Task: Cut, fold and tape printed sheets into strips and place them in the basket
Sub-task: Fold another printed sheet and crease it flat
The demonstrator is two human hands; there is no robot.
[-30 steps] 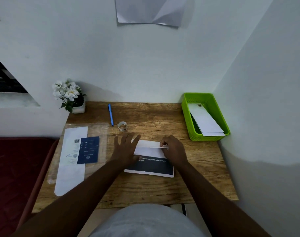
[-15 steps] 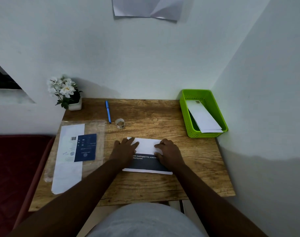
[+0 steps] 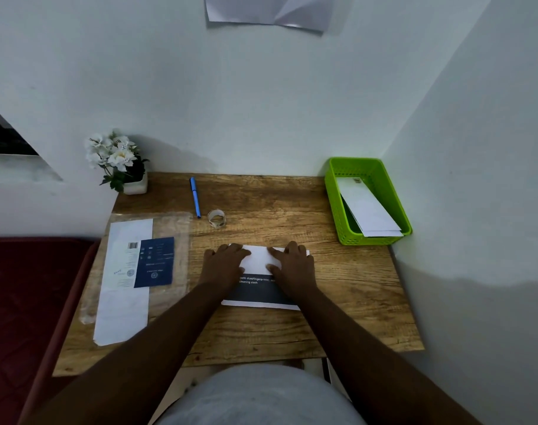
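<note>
Hands flat on paper, both of them, at the middle of the wooden table (image 3: 338, 302). The left hand (image 3: 223, 265) lies palm down with its fingers spread over the left end of the folded printed sheet (image 3: 258, 260), and the right hand (image 3: 292, 265) presses the right end the same way, fingers splayed and grasping nothing. Between the two hands a white flap of the sheet shows, folded toward the person over the sheet's dark printed band, where a line or two of small white text peeks out. The sheet's near white edge lies just past the forearms, roughly parallel to the table's front edge.

Left of the sheet, apart from it, a second printed sheet (image 3: 125, 280) lies lengthwise on a clear plastic sleeve (image 3: 175, 228), a dark blue panel across its middle. Beyond the hands a small roll of clear tape (image 3: 216, 218) stands near a blue pen (image 3: 195, 196), and a pot of white flowers (image 3: 120, 162) occupies the far left corner against the wall.

In the far right corner a green basket (image 3: 338, 210) sits tight to the walls, with white folded strips (image 3: 367, 210) leaning inside it, their near ends resting on its front rim. Bare wood stretches between the right hand and the basket, and also across the front of the table. A dark red surface (image 3: 22, 302) runs beside the table's left edge.
</note>
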